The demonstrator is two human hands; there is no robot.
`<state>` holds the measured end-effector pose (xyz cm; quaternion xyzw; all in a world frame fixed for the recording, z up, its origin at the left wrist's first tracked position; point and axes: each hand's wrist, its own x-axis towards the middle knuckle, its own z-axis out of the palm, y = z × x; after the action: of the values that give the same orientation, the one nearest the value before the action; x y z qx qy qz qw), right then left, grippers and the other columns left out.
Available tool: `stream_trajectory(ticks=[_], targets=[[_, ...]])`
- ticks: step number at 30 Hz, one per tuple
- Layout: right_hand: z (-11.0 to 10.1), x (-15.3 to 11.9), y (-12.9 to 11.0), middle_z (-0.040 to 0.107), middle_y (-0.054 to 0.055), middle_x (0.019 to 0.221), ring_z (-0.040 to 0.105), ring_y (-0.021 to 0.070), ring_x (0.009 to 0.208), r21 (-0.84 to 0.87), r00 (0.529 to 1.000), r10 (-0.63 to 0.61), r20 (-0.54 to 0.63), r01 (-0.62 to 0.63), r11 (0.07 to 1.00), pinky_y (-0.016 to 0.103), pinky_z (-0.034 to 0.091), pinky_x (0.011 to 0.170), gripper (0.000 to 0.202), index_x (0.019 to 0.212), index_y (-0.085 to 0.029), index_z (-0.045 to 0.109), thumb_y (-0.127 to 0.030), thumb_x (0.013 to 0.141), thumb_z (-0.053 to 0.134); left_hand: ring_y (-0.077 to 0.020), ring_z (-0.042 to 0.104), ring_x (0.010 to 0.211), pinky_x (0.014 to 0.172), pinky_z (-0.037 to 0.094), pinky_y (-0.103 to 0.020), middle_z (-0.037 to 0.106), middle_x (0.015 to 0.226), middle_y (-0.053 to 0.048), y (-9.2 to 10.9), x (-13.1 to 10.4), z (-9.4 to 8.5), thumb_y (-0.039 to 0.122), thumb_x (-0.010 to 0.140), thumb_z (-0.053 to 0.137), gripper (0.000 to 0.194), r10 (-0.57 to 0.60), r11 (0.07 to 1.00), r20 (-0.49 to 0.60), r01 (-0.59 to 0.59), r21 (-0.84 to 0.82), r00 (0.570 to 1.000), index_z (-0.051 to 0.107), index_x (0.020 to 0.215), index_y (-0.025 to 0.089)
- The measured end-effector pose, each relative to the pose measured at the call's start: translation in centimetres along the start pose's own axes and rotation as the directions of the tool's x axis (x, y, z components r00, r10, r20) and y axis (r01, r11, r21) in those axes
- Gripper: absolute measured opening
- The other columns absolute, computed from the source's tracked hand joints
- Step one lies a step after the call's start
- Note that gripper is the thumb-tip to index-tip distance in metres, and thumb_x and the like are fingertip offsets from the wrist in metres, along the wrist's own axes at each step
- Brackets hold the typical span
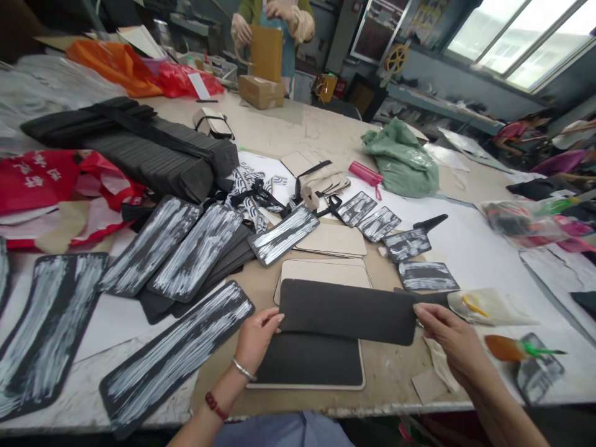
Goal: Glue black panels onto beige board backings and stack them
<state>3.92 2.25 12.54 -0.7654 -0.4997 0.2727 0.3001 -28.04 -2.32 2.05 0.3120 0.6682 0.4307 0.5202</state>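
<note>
Between my two hands a black rectangular panel (pixel 347 310) with rounded corners is stretched out level. My left hand (pixel 258 341) pinches its left end, and my right hand (pixel 444 332) pinches the right end. Beneath it lies a beige board (pixel 362 366) with another black panel (pixel 307 363) on top. Just beyond, more beige boards (pixel 321 270) are stacked. A black panel with white glue-like streaks (pixel 179 357) lies left of my left hand. Smaller streaked black pieces (pixel 428 275) lie beyond my right hand.
A strapped stack of black panels (pixel 172 149) stands at the back left beside a red bag (pixel 41 180). A green bag (pixel 403 158) and a pink tube (pixel 365 174) lie farther back. An orange glue bottle (pixel 505 347) is at the right. Another person (pixel 274 37) holds a yellow-brown panel across the table.
</note>
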Motion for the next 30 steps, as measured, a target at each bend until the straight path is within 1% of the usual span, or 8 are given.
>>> stream_trajectory(ticks=[3, 6, 10, 15, 18, 21, 25, 30], targets=[[3.1, 4.4, 3.2, 0.059, 0.003, 0.064, 0.05, 0.0133, 0.055, -0.013, 0.992, 0.031, 0.119, -0.03, 0.999, 0.024, 0.04, 0.049, 0.039, 0.071, -0.015, 0.06, -0.052, 0.06, 0.056, -0.0141, 0.054, 0.05, 0.055, 0.043, -0.027, 0.057, 0.051, 0.003, 0.4, 1.8, 0.9, 0.037, 0.06, 0.058, 0.035, 0.056, 0.992, -0.031, -0.052, 0.116, 0.998, 0.061, 0.085, 0.014], [5.9, 7.7, 4.9, 0.058, 0.003, 0.059, 0.052, 0.0152, 0.055, -0.143, 0.991, -0.001, 0.133, 0.02, 0.99, 0.025, 0.039, 0.052, 0.032, 0.066, -0.017, 0.057, -0.048, 0.064, 0.049, -0.0144, 0.053, 0.052, 0.056, 0.042, -0.027, 0.055, 0.051, 0.004, 0.5, 3.8, 1.9, 0.035, 0.062, 0.055, 0.033, 0.102, 0.965, -0.069, -0.082, 0.248, 0.992, 0.056, 0.088, 0.015], [8.4, 10.2, 6.0, 0.06, 0.003, 0.063, 0.054, 0.0168, 0.06, -0.313, 0.988, -0.087, 0.125, 0.123, 0.942, 0.026, 0.038, 0.059, 0.025, 0.067, -0.019, 0.056, -0.041, 0.07, 0.044, -0.0138, 0.052, 0.052, 0.058, 0.041, -0.027, 0.055, 0.053, 0.005, 0.3, 6.0, 2.7, 0.033, 0.065, 0.052, 0.031, 0.157, 0.9, -0.083, -0.108, 0.422, 0.984, 0.052, 0.091, 0.017], [9.9, 11.7, 7.4, 0.062, 0.005, 0.073, 0.057, 0.0175, 0.068, -0.345, 0.982, -0.117, 0.146, 0.161, 0.925, 0.026, 0.038, 0.063, 0.02, 0.076, -0.019, 0.056, -0.034, 0.074, 0.043, -0.0137, 0.051, 0.053, 0.058, 0.038, -0.025, 0.051, 0.052, 0.006, 0.0, 7.4, 3.5, 0.029, 0.068, 0.047, 0.025, 0.135, 0.81, -0.05, -0.081, 0.58, 0.99, 0.05, 0.091, 0.018], [10.4, 12.2, 7.9, 0.062, 0.004, 0.073, 0.057, 0.0174, 0.069, -0.357, 0.983, -0.119, 0.139, 0.162, 0.92, 0.026, 0.038, 0.063, 0.019, 0.085, -0.019, 0.054, -0.032, 0.075, 0.044, -0.0133, 0.052, 0.054, 0.058, 0.038, -0.024, 0.051, 0.053, 0.006, 0.0, 7.7, 3.8, 0.027, 0.069, 0.046, 0.024, 0.124, 0.781, -0.034, -0.077, 0.62, 0.992, 0.049, 0.092, 0.018], [10.9, 12.5, 8.1, 0.06, 0.004, 0.072, 0.056, 0.0176, 0.068, -0.389, 0.973, -0.178, 0.146, 0.222, 0.894, 0.027, 0.038, 0.063, 0.018, 0.088, -0.018, 0.053, -0.03, 0.077, 0.044, -0.0133, 0.053, 0.056, 0.058, 0.038, -0.024, 0.052, 0.056, 0.005, 0.2, 7.7, 4.1, 0.025, 0.071, 0.045, 0.024, 0.109, 0.753, -0.028, -0.064, 0.655, 0.994, 0.049, 0.094, 0.018], [11.4, 12.6, 8.1, 0.06, 0.006, 0.077, 0.056, 0.0185, 0.071, -0.443, 0.956, -0.244, 0.164, 0.292, 0.848, 0.028, 0.038, 0.065, 0.018, 0.091, -0.017, 0.051, -0.027, 0.078, 0.043, -0.0134, 0.054, 0.057, 0.058, 0.038, -0.024, 0.053, 0.058, 0.004, 0.8, 7.2, 4.4, 0.021, 0.071, 0.045, 0.025, 0.075, 0.729, -0.052, -0.019, 0.684, 0.996, 0.049, 0.096, 0.017], [11.6, 12.5, 7.7, 0.061, 0.007, 0.084, 0.056, 0.0185, 0.072, -0.536, 0.958, -0.196, 0.211, 0.281, 0.796, 0.027, 0.036, 0.061, 0.02, 0.096, -0.017, 0.05, -0.028, 0.082, 0.043, -0.014, 0.053, 0.057, 0.058, 0.037, -0.024, 0.05, 0.055, 0.005, 1.1, 6.7, 4.5, 0.019, 0.071, 0.045, 0.027, 0.075, 0.739, -0.079, -0.002, 0.674, 0.994, 0.05, 0.098, 0.017]])
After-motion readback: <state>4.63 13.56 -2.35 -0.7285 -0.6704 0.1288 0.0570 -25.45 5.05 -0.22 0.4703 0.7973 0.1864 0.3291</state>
